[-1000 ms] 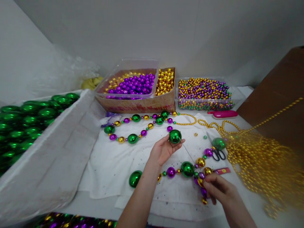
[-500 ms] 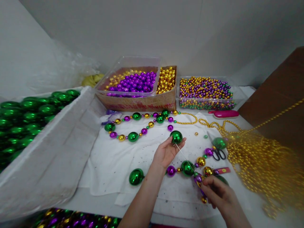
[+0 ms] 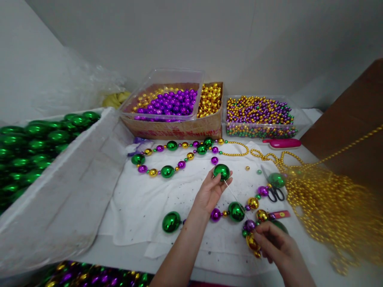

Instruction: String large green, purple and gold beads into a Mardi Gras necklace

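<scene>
My left hand holds a large shiny green bead in its fingertips above the white cloth. A thin white string runs taut from that bead down to the right. Lower right, my right hand is closed in a pinch beside a purple bead and a gold bead; its exact hold is partly hidden. A bead strand with a large green bead lies between the hands and passes behind my left forearm. A beaded necklace rests farther back.
A foam box of green beads stands left. Behind are a clear bin of purple beads and a clear tray of small mixed beads. Scissors, a pink-handled tool and heaped gold bead chains lie right.
My left thumb has come over the green bead. The purple and gold beads by my right hand have shifted and hang lower; both hands stay nearly in place.
</scene>
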A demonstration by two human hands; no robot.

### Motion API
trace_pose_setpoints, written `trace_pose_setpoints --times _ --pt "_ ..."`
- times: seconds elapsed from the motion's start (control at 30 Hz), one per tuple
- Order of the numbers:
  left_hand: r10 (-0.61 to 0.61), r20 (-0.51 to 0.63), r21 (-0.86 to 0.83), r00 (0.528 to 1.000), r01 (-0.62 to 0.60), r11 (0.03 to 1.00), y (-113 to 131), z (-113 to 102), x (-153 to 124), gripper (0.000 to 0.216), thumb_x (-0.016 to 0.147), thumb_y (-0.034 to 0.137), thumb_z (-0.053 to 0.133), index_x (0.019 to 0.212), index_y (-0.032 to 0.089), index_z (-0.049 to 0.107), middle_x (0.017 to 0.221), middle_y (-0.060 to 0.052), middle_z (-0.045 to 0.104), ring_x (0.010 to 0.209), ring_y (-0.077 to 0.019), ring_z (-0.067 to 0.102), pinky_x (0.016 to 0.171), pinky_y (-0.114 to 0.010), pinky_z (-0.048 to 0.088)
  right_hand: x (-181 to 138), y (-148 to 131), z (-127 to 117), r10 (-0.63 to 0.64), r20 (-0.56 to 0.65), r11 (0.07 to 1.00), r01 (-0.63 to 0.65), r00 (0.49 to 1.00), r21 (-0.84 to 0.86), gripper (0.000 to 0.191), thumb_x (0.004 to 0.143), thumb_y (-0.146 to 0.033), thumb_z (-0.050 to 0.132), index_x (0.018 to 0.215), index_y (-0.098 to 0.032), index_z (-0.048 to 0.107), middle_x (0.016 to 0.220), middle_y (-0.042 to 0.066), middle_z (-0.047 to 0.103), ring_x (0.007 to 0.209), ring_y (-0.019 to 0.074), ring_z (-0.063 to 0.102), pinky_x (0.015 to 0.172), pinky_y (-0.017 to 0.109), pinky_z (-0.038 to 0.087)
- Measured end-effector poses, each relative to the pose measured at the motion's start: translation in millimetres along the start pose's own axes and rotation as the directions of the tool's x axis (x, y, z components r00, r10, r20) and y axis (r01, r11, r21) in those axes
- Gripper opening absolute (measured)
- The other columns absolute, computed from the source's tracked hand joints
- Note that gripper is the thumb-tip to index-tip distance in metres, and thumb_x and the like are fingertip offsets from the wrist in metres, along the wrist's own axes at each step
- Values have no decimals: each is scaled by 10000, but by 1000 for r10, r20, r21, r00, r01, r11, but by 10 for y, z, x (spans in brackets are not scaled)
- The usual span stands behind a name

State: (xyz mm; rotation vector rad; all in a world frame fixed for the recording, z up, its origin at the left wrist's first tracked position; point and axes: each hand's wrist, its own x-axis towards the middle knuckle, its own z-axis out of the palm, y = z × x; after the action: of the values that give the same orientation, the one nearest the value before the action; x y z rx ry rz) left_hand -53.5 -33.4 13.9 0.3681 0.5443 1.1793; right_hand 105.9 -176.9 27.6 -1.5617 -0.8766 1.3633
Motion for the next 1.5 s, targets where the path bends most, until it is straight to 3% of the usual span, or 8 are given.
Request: trace_pose_setpoints --times 0.23,0.7,1.0,1.2,1.3,1.4,1.5 --pt "69 45 169 997 -76 983 -94 64 -73 720 663 68 727 1295 277 455 1154 -41 558 1103 -222 548 1009 -442 382 27 29 64 7 -14 998 -7 1000 55 370 705 -520 683 676 -167 578 538 -28 487 492 85 394 438 177 248" --pt "125 34 264 992 -130 956 -232 128 -155 924 610 94 770 1382 336 326 1121 -17 514 987 -164 530 951 -350 395 89 155 83 -78 -105 996 82 991 35 348 682 -510 706 673 -172 623 547 -18 489 485 91 385 426 198 269" --pt "105 13 284 994 -105 953 -254 143 -192 812 588 111 789 1308 279 451 1160 -32 501 1010 -169 530 946 -313 382 79 104 114 -81 -131 996 86 988 37 324 676 -498 712 691 -182 643 565 -20 513 491 92 387 429 198 281" --pt "43 52 279 998 -55 959 -337 224 -294 805 567 106 803 1285 286 486 1162 -34 517 1024 -178 533 896 -279 404 162 31 155 -84 -165 991 99 983 85 314 688 -485 708 769 -191 629 671 -2 581 572 127 489 455 192 359" --pt "-29 108 278 994 -2 961 -294 300 -326 572 650 204 774 1187 232 577 1134 -60 563 1002 -191 549 853 -286 421 231 -3 134 -153 -167 985 165 974 59 283 704 -434 719 790 -196 591 655 -17 555 577 122 494 475 190 378" --pt "-34 113 290 993 0 957 -175 385 -304 200 802 317 640 922 162 677 1074 -83 614 1007 -214 567 859 -317 420 261 -50 59 -192 -108 980 197 975 40 260 722 -389 718 809 -198 564 621 -36 511 554 115 478 476 192 378" --pt "35 125 388 992 -81 918 -35 479 -268 182 830 301 606 786 149 695 1106 -84 634 1101 -235 539 957 -347 371 232 -138 -81 -208 -8 977 208 978 -47 249 761 -385 679 899 -199 588 693 -11 560 622 143 535 536 220 425"
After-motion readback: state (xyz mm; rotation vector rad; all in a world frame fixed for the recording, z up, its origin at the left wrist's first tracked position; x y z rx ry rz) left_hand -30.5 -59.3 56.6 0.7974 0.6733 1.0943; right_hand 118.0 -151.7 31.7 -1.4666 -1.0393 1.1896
